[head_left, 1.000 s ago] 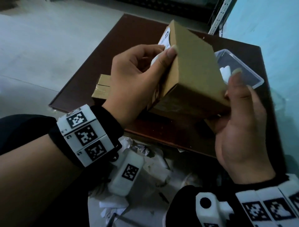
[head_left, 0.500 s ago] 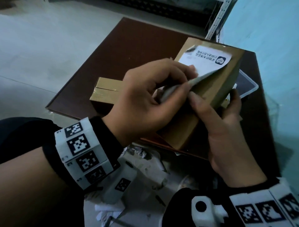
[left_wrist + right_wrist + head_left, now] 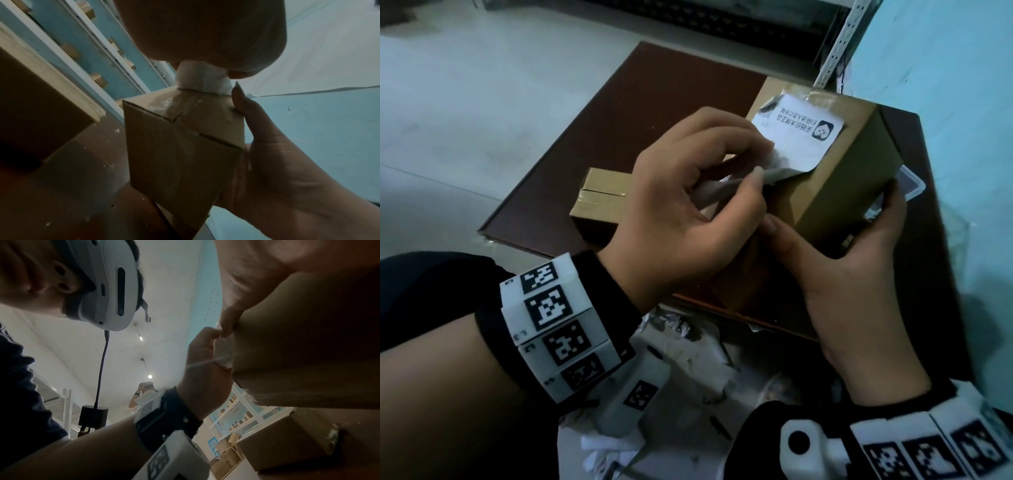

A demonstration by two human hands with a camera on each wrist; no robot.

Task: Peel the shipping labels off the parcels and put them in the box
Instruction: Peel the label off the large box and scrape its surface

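A brown cardboard parcel [image 3: 835,185] stands tilted on the dark brown table [image 3: 654,113]. A white shipping label [image 3: 799,133] with black print is on its top face, its near end peeled up and crumpled. My left hand [image 3: 736,174] pinches that loose end [image 3: 202,79] between thumb and fingers. My right hand [image 3: 859,246] grips the parcel from the right and below, thumb on the near face and fingers round the far side. A clear plastic box [image 3: 909,186] lies behind the parcel, mostly hidden.
A second, flat cardboard parcel [image 3: 599,198] lies on the table to the left, behind my left hand. Torn white paper scraps [image 3: 688,377] litter the floor by the table's near edge. A light blue wall [image 3: 945,85] runs along the right. Another person [image 3: 147,394] stands in the background.
The parcel was turned so its labelled face points up. My left hand took the label's near edge and has pulled it further off, bunching it; my right thumb has slid down the near face.
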